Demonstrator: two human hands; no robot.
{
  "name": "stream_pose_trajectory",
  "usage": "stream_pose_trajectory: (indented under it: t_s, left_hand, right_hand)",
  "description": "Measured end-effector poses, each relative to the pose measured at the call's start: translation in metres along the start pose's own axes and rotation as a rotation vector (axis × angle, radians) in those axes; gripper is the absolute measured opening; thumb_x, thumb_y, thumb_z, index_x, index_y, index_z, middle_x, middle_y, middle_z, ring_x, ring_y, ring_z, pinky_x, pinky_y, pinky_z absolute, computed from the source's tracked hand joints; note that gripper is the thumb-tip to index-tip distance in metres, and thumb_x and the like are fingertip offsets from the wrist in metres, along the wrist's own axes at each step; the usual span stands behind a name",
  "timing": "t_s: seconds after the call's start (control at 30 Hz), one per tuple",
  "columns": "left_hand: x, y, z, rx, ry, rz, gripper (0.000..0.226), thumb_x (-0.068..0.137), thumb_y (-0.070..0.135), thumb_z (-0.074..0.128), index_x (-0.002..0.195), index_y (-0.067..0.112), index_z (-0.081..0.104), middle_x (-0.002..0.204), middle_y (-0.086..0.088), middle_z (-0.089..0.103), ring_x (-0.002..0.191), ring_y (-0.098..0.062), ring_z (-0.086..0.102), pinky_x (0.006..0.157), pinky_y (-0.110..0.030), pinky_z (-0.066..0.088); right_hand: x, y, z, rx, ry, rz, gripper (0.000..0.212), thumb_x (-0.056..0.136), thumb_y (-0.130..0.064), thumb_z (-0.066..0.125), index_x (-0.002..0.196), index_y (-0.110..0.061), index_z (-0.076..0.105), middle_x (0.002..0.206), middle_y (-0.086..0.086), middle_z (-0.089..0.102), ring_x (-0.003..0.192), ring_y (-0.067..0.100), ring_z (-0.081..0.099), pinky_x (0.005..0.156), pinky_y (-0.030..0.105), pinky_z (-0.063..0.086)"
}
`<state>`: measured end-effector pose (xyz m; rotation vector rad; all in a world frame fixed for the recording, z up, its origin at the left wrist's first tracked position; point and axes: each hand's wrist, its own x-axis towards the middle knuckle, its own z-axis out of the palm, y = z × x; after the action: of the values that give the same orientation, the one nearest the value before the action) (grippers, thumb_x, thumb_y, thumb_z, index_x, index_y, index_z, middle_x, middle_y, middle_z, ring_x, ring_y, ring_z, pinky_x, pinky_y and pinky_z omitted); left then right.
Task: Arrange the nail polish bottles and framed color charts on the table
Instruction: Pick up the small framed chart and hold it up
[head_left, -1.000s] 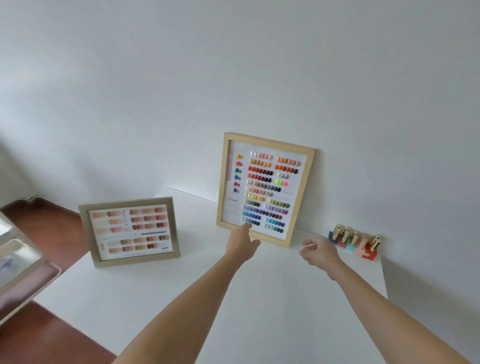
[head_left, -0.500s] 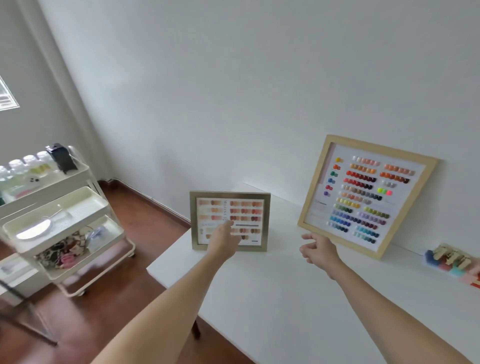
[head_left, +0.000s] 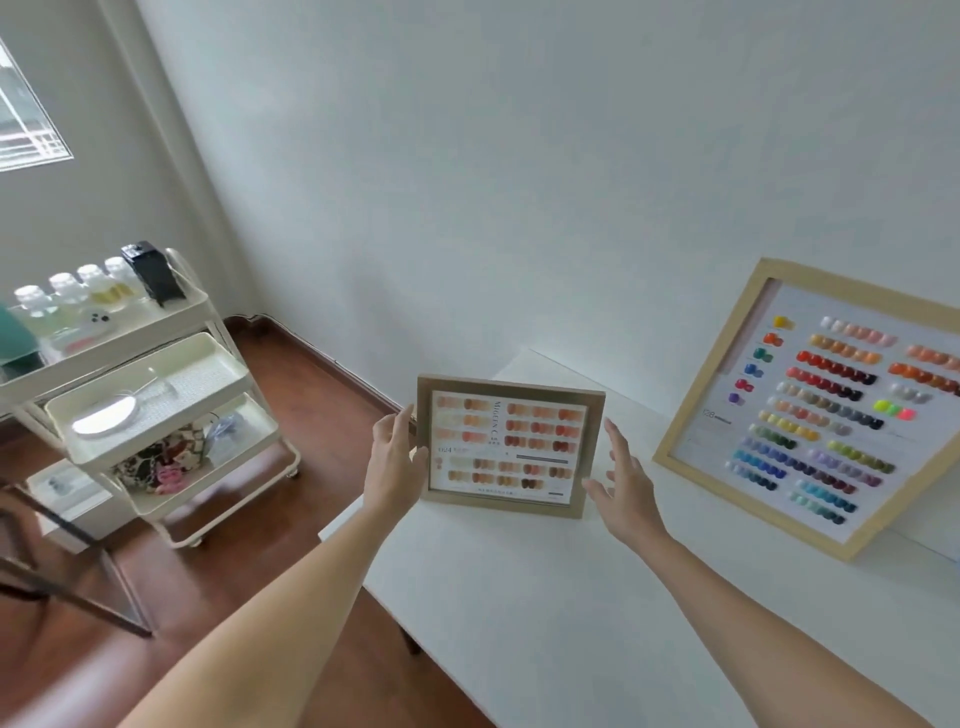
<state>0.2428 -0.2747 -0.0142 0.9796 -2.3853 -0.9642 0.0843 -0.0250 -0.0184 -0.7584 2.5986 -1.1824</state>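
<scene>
Color charts in two frames stand on the white worktop (head_left: 545, 613). The small frame (head_left: 510, 447), with a grey-brown border and rows of nude and peach swatches, stands upright near the worktop's left end, facing the camera. To the right of the small frame, well apart from it, the large frame (head_left: 826, 410) with a pale wooden border leans back against the white wall (head_left: 519, 182); it carries rows of swatches in many colors, and its right edge is cut off by the picture's border.

The left hand (head_left: 393, 460) is at the small frame's left edge, fingers stretched upward along the border and the thumb near the front of it; the fingers seem to touch the frame, though a firm grip cannot be told. The right hand (head_left: 623, 478) is spread wide just beside the small frame's right edge, palm turned toward it, with a sliver of worktop showing between them, so it holds nothing.

Left of the small frame, on the brown wooden floor (head_left: 322, 395), stands a cream trolley (head_left: 156, 395) with three shelves. Its top shelf holds a row of clear bottles (head_left: 78, 291) and a black box (head_left: 154, 273); the middle tray carries a white oval dish (head_left: 106, 417).
</scene>
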Motion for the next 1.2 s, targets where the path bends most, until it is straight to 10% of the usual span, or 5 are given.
stream_pose_trajectory:
  t_s: [0.33, 1.2]
  left_hand:
    - [0.039, -0.025, 0.027, 0.029, -0.068, 0.114, 0.072, 0.092, -0.001, 0.041, 0.152, 0.033, 0.016, 0.150, -0.008, 0.030, 0.129, -0.027, 0.045, 0.102, -0.032, 0.037]
    - [0.271, 0.009, 0.135, -0.118, -0.308, 0.473, 0.088, 0.089, -0.009, 0.041, 0.147, 0.051, 0.011, 0.116, 0.009, 0.046, 0.095, -0.008, 0.057, 0.081, -0.017, 0.042]
  right_hand:
    - [0.041, 0.022, 0.031, 0.016, 0.041, -0.149, 0.091, 0.091, -0.011, 0.058, 0.146, -0.047, -0.005, 0.134, 0.008, 0.048, 0.114, 0.007, 0.046, 0.099, 0.041, 0.046]
    - [0.160, 0.062, 0.025, -0.083, 0.334, 0.130, 0.099, 0.087, 0.006, 0.057, 0.146, -0.047, -0.002, 0.113, -0.006, 0.048, 0.091, -0.002, 0.053, 0.089, 0.027, 0.054]
